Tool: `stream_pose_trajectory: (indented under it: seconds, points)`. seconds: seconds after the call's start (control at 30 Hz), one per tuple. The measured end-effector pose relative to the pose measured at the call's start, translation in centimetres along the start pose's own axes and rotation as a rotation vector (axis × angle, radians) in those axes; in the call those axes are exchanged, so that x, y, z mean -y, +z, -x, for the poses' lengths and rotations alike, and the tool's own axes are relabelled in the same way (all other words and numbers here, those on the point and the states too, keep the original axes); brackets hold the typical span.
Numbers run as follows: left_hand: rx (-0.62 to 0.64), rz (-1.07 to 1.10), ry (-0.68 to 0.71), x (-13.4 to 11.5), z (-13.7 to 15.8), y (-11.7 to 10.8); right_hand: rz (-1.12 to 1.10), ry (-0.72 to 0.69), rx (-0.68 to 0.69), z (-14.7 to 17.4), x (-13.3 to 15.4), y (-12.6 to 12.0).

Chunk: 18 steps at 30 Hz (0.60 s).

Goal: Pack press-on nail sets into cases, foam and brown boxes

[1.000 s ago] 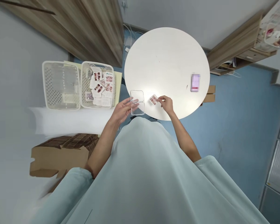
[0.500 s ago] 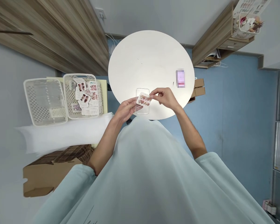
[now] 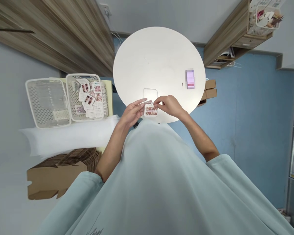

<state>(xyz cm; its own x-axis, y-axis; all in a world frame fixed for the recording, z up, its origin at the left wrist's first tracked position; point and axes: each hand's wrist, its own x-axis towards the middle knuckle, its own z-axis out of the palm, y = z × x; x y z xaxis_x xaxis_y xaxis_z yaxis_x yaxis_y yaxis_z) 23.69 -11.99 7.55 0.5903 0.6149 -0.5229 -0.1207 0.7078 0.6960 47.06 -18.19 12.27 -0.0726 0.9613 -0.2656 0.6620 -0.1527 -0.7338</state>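
Observation:
Near the front edge of the round white table [image 3: 159, 62], a clear plastic case [image 3: 150, 93] stands open, its lid toward the far side. In its near half lies a white card of press-on nails [image 3: 151, 111], reddish-brown and set in two rows. My left hand [image 3: 133, 112] grips the case from the left, thumb and fingers around its side. My right hand [image 3: 168, 105] is closed in a pinch at the card's upper right edge; the fingertips hide that corner.
A phone with a blurred screen [image 3: 190, 79] lies on the table's right. At left, a white basket [image 3: 68, 98] holds several nail cards, beside another basket [image 3: 30, 104]. Below them are white wrapping sheet [image 3: 70, 135] and flattened cardboard boxes [image 3: 56, 178]. Small cartons [image 3: 210, 88] sit right of the table.
The card of press-on nails has moved from a tilt above the case to lying straight in its near half. My right hand has come slightly left and down with it.

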Motion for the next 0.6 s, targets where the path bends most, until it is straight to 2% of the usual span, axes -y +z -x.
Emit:
stream_pose_trajectory:
  seconds: [0.2, 0.37, 0.43, 0.53, 0.6]
  points:
    - [-0.013, 0.019, 0.022, 0.3, 0.6, 0.0, 0.176, 0.028, -0.031, 0.8, 1.6, 1.1]
    - [-0.019, 0.028, 0.015, 0.4, 1.1, -0.1, 0.155, 0.031, -0.049, 1.2, 2.3, 1.7]
    - [-0.017, 0.032, 0.011, 0.2, 1.3, -0.2, 0.088, 0.037, -0.122, 1.0, 1.9, 1.6]
    - [-0.006, 0.045, 0.010, -0.1, 1.8, -0.4, -0.058, 0.098, -0.347, 0.1, 0.5, 1.2]
    - [0.006, 0.051, 0.007, -0.3, 2.1, -0.6, -0.183, 0.159, -0.451, -0.8, -0.7, 1.1]
